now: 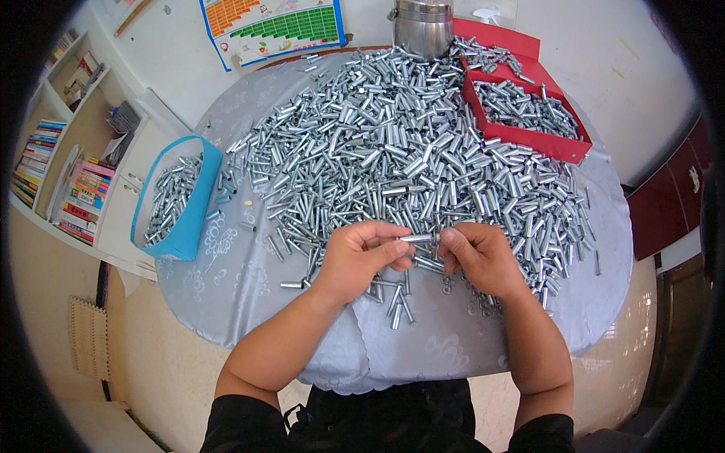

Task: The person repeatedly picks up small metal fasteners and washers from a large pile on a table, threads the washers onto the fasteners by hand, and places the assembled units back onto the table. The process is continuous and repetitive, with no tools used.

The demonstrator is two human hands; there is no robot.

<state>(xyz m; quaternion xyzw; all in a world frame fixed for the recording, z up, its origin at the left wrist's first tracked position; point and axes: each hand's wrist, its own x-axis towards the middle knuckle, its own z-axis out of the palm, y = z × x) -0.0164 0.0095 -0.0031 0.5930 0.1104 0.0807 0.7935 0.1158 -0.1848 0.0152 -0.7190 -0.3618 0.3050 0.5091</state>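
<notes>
A large heap of short silver metal tubes (400,143) covers most of a round table with a pale blue-grey cloth (249,287). My left hand (362,257) and my right hand (479,257) meet at the near edge of the heap. Between them they pinch one silver tube (417,238), held level, the left fingers on one end and the right fingers on the other. A few loose tubes (396,302) lie on the cloth just below my hands.
A blue-walled box (189,219) holding tubes stands at the table's left edge. A red box (529,136) with more tubes sits at the back right. A steel pot (423,26) stands at the far edge. Bookshelves (68,166) are on the left.
</notes>
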